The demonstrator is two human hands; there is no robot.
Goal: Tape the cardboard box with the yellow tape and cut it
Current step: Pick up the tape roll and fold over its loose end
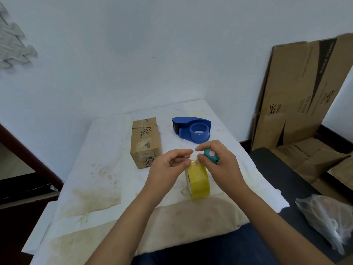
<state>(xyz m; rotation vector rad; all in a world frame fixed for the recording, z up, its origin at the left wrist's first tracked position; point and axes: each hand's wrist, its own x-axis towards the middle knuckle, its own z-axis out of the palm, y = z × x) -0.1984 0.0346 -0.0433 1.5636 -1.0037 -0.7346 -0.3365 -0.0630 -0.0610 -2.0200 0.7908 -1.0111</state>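
A small brown cardboard box lies on the white-covered table, left of both hands. The yellow tape roll stands on edge in front of me. My left hand pinches the loose tape end at the top of the roll. My right hand holds a small teal cutter with a pink button, and its fingertips touch the same tape end. Both hands meet just above the roll.
A blue tape dispenser without a roll lies behind the hands. Flattened cardboard sheets lean on the wall at right. A plastic bag rests on a dark surface at right.
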